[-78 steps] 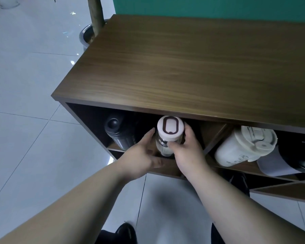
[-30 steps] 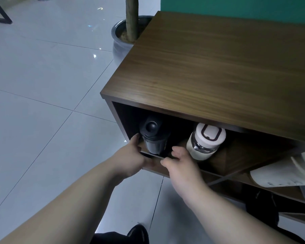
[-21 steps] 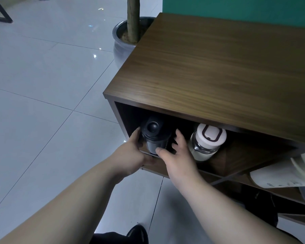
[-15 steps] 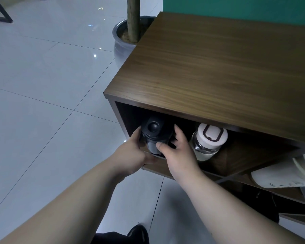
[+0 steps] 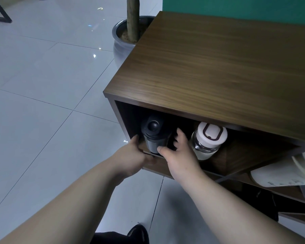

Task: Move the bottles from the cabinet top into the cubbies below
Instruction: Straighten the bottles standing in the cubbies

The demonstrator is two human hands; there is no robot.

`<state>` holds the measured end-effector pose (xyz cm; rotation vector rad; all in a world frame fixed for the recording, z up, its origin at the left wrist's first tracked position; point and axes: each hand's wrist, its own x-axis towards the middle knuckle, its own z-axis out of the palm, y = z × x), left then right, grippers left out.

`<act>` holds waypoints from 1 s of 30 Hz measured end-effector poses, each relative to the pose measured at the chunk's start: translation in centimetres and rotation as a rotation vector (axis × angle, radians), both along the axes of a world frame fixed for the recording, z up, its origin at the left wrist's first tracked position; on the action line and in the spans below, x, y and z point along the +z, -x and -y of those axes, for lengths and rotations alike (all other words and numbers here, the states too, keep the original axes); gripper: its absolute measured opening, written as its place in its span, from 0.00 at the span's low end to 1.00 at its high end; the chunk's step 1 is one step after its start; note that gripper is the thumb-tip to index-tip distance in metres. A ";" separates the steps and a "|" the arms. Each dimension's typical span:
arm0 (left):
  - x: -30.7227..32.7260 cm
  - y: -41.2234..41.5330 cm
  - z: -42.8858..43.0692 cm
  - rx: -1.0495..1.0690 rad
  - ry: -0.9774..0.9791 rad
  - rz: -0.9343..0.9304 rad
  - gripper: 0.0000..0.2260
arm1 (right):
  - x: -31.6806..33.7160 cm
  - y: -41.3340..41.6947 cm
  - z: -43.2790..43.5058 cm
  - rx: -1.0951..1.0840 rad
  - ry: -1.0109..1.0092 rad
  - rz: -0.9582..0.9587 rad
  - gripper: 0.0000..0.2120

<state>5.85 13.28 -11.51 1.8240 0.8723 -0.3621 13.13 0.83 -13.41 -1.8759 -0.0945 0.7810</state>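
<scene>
A: What do the fingers (image 5: pixel 179 133) of the right hand (image 5: pixel 179 156) do?

B: They are spread apart and only half curled. The thumb tip touches the lower body of the dark bottle (image 5: pixel 155 136), and the other fingers reach past its right side. The hand is cupped loosely at the bottle, not closed around it.

A: And the left hand (image 5: pixel 130 158)?

B: It is at 9 o'clock from the dark bottle. The thumb presses on the left side of the bottle and the other fingers curl under the front edge of the shelf. Whether this hand really grips the bottle, I cannot tell.

A: Where is the dark bottle?

B: It lies in the leftmost cubby (image 5: pixel 129 118), under the cabinet top (image 5: pixel 218 67), with its round black cap turned to the camera.

A: What is next to it?

B: At 3 o'clock from it, just beside the right hand, lies a clear bottle with a white lid (image 5: pixel 208 140), in the same opening, lid also to the front. Farther to 4 o'clock, at the picture edge, a white cup (image 5: pixel 280 175) lies in another cubby.

A: And outside the cabinet?

B: At 11 o'clock from the cabinet corner stands a grey pot with a trunk (image 5: pixel 129 30) on the tiled floor (image 5: pixel 42 103). At 6 o'clock, low in the picture, a black shoe (image 5: pixel 137 233) shows.
</scene>
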 end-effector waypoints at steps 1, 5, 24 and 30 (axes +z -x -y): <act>-0.1 0.2 0.3 -0.066 0.023 -0.034 0.16 | 0.2 0.2 0.6 0.013 0.071 -0.040 0.47; -0.1 -0.1 2.9 -0.312 0.009 -0.129 0.15 | 1.4 0.6 4.5 -0.119 0.160 -0.269 0.03; -0.9 -6.6 9.3 -0.242 0.089 0.213 0.51 | 1.3 -4.3 9.4 -0.274 -0.065 -0.048 0.33; -1.1 -6.1 9.1 -0.232 0.105 0.215 0.47 | 1.0 -4.3 9.5 -0.249 -0.038 -0.022 0.32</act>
